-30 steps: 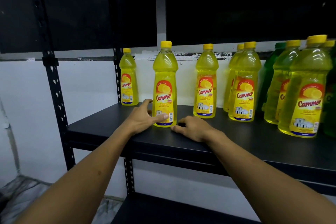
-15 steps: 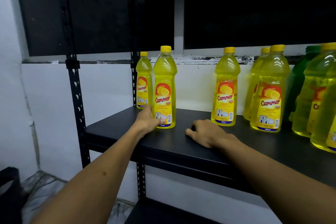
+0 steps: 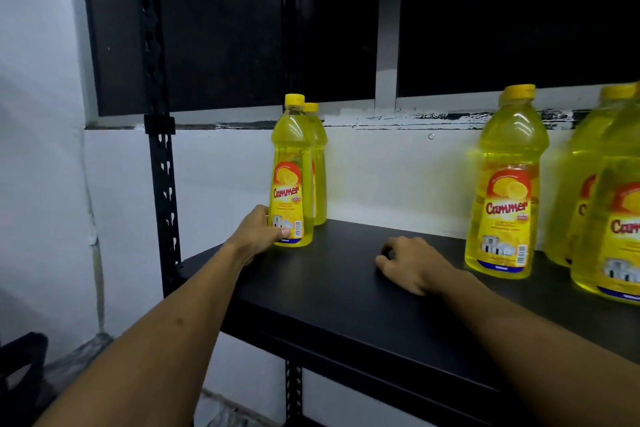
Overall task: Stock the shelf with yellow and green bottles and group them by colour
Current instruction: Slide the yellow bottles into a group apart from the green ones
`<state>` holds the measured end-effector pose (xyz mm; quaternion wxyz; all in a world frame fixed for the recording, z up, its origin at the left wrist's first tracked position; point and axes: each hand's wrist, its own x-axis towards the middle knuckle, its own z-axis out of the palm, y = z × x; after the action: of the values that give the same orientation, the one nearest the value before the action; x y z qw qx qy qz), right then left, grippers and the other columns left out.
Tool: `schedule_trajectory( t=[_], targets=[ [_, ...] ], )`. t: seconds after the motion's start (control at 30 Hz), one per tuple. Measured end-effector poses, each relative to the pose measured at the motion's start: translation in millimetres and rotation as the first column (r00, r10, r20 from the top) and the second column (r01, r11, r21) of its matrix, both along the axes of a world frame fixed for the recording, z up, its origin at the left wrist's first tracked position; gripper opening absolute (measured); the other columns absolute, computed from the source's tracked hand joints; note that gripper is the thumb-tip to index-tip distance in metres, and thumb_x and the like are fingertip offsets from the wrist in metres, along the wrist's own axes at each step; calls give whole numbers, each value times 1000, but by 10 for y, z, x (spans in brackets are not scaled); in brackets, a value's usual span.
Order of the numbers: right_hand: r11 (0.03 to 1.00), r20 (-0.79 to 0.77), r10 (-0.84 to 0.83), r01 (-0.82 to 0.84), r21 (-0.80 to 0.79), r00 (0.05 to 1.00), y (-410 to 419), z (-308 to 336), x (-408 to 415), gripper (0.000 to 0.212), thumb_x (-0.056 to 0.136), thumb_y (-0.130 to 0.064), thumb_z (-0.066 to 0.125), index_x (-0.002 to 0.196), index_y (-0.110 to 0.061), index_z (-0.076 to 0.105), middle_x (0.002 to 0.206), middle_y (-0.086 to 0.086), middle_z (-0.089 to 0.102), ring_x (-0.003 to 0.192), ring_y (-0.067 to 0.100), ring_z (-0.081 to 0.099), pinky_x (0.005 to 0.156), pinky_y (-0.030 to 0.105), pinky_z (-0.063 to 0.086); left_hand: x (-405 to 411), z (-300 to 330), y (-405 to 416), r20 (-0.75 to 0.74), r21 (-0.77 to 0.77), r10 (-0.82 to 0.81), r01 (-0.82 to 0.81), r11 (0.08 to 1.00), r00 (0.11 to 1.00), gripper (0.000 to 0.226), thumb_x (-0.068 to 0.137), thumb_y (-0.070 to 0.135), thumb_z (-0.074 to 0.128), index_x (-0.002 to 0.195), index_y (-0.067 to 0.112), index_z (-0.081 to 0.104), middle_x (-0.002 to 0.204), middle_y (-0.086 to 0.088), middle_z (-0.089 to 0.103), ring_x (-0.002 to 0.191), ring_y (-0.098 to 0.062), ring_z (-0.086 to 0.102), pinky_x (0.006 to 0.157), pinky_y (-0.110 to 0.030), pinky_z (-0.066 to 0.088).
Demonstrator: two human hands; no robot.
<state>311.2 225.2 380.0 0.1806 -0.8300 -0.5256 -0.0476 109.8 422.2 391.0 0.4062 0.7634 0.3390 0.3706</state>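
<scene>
Mostly the yellow stock looks placed, going by how things stand on the shelf [image 3: 346, 291]. The left hand [image 3: 254, 234] grips the base of a yellow bottle [image 3: 292, 173] at the shelf's left end, thumb across the lower label and fingers curled round the far side. That bottle stands upright, cap up, long axis vertical, label facing the camera, directly in front of a second bottle [image 3: 318, 163] that it largely hides. The right hand [image 3: 412, 265] rests on the bare board, knuckles up, fingers curled under and holding nothing. Well apart to the right stands a third bottle [image 3: 504, 191], upright too, with more yellow ones [image 3: 602, 204] crowded at the frame edge. No green bottle shows in this view, so how that group stands cannot be told. What seems left is to settle the held bottle into line and close the wide gap between the two yellow clusters.
</scene>
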Motion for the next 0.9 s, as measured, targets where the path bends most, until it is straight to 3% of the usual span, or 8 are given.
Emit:
schedule_trajectory(
  t=[0.2,0.9],
  targets=[
    [1000,-9,2,-2,-7,1000,164,20,141,38,90,-48,44,111,-21,60,115,6,63,101,25,58,88,36,49,52,-15,281,7,78,33,-34,996,999,35,88,9,69,122,9,61,121,-12,66,105,-27,64,101,-43,48],
    [1000,-28,14,-14,-11,1000,217,6,208,41,93,-47,45,119,-19,60,120,6,61,104,24,58,92,39,50,196,-32,354,-195,240,99,-50,969,976,43,99,23,54,139,10,45,140,-10,54,125,-29,53,104,-36,39]
  ],
)
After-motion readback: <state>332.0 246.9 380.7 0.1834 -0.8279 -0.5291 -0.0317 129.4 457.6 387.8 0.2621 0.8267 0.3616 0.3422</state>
